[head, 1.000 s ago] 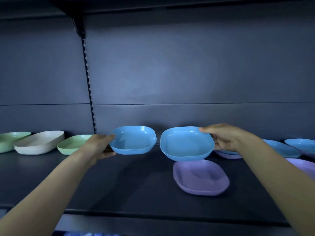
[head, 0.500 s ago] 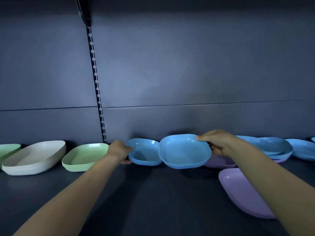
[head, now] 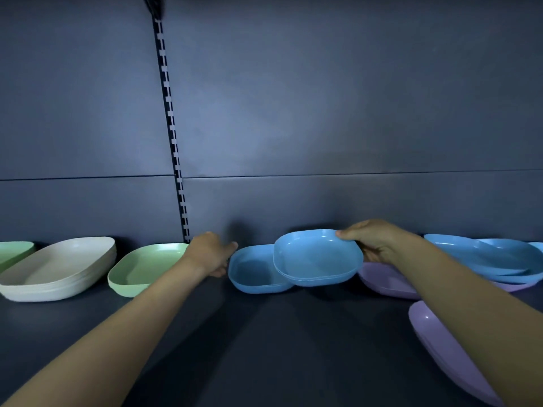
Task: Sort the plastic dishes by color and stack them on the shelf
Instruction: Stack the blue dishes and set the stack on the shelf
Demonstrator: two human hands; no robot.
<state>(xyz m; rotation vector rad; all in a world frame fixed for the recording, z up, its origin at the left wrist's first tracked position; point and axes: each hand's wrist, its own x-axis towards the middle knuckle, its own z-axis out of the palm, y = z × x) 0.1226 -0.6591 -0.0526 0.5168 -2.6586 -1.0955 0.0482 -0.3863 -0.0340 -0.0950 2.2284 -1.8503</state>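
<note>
Observation, head view.

1. The right hand (head: 379, 245), centre right of the frame, is clamped on the raised blue dishes (head: 317, 257): thumb over the far rim, fingers beneath. A seam along the side suggests 2 dishes nested. They hang clear of the shelf (head: 264, 333), overlapping the right part of the lower blue dish (head: 252, 274).
2. The lower blue dish sits on the shelf at centre frame. The left hand (head: 211, 254) is at its left rim; whether the fingers pinch that rim or merely lie against it cannot be told.
3. Left of frame: a cream stack (head: 58, 268) of several dishes, a green dish (head: 147, 268) just beside it, and a second green dish (head: 14, 251) at the far left edge, apart from the first.
4. Right of frame: loose blue dishes (head: 484, 257) lying over purple dishes (head: 388, 280), with another purple dish (head: 446, 348) at lower right.

Assessment: the cream group looks finished. The blue group is in hand: the raised dishes appear due onto the lower one. Remaining, by my judgement: the loose blue dishes, both green dishes, all purple. Roughly a third complete.
</note>
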